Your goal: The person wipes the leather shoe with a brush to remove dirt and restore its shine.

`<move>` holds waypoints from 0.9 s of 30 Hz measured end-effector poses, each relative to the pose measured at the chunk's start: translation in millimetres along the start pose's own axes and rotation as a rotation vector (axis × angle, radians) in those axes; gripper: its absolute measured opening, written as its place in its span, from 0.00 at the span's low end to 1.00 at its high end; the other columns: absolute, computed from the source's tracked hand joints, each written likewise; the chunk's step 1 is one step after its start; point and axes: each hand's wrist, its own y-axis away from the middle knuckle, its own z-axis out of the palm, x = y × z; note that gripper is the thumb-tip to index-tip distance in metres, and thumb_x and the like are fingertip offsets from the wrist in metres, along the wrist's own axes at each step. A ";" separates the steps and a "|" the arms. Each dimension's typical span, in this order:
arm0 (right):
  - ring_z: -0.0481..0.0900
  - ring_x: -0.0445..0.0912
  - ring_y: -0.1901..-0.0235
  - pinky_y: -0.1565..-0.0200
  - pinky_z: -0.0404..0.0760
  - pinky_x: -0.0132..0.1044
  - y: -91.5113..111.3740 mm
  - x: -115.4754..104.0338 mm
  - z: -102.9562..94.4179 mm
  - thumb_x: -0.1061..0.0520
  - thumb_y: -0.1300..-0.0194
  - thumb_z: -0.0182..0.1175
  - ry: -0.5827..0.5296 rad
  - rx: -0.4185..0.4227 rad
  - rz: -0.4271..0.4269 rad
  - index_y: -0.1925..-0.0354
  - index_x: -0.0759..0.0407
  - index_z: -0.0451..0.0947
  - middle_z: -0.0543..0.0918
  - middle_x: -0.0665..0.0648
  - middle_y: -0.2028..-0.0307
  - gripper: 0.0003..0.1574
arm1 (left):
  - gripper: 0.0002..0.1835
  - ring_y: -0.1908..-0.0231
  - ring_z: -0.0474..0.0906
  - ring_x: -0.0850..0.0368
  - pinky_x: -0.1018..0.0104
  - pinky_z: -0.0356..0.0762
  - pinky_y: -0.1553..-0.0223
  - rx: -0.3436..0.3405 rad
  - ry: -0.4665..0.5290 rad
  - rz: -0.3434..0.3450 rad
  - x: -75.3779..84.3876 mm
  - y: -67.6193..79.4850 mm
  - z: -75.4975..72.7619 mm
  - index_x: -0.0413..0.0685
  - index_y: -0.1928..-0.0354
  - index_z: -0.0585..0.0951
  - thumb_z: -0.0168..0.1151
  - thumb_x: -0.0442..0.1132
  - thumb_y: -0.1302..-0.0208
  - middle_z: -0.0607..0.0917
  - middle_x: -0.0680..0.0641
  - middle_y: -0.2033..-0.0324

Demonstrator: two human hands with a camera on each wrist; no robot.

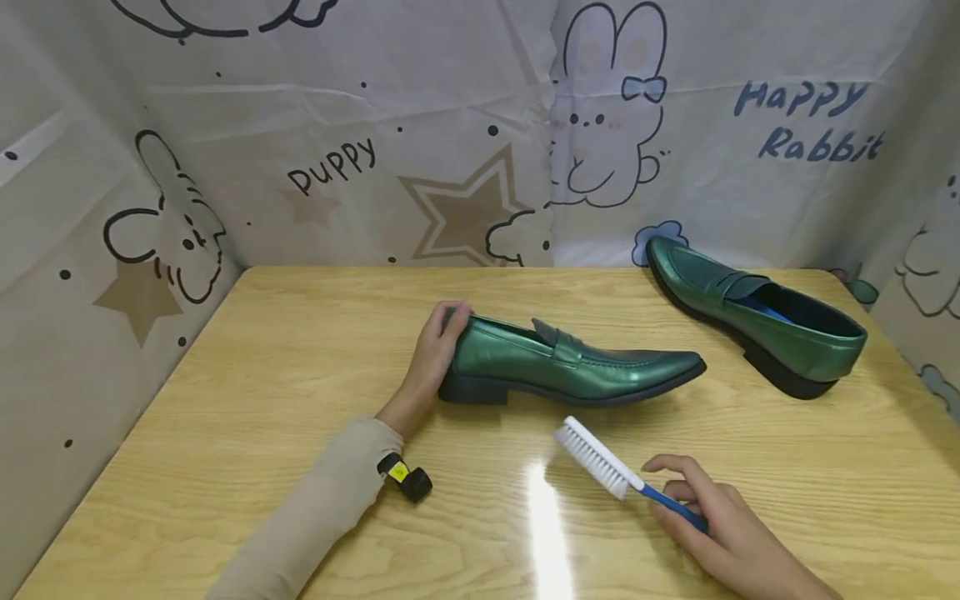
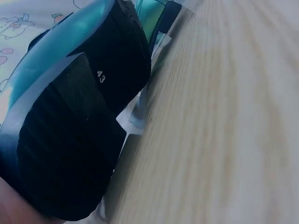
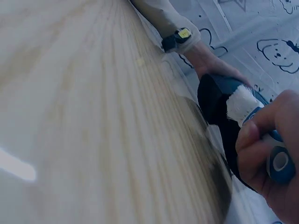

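A green metallic loafer with a black sole (image 1: 517, 354) is held by its heel in my left hand (image 1: 431, 358), toe pointing right in the head view. The left wrist view shows its dark underside (image 2: 65, 144), tilted up off the wood, with a "43" on the sole. My right hand (image 1: 720, 521) grips the blue handle of a white-headed brush (image 1: 600, 454), in front of the shoe. The brush's white bristles (image 3: 243, 105) overlap the shoe in the right wrist view, while in the head view they point down and left.
A second green loafer (image 1: 757, 317) stands at the back right of the wooden table (image 1: 300, 350). Behind and beside the table hangs a pale printed cloth (image 1: 450, 100) with cartoon animals. A black wrist strap with a small device (image 1: 406, 477) sits on my left sleeve.
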 end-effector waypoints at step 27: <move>0.49 0.33 0.87 0.87 0.50 0.22 -52.6 -73.8 42.4 0.49 0.24 0.21 0.787 0.420 -0.317 0.34 0.53 0.68 0.66 0.52 0.77 0.35 | 0.20 0.56 0.69 0.55 0.61 0.65 0.50 0.038 -0.014 0.116 2.8 25.2 38.9 0.43 0.55 0.73 0.37 0.51 0.23 0.74 0.47 0.60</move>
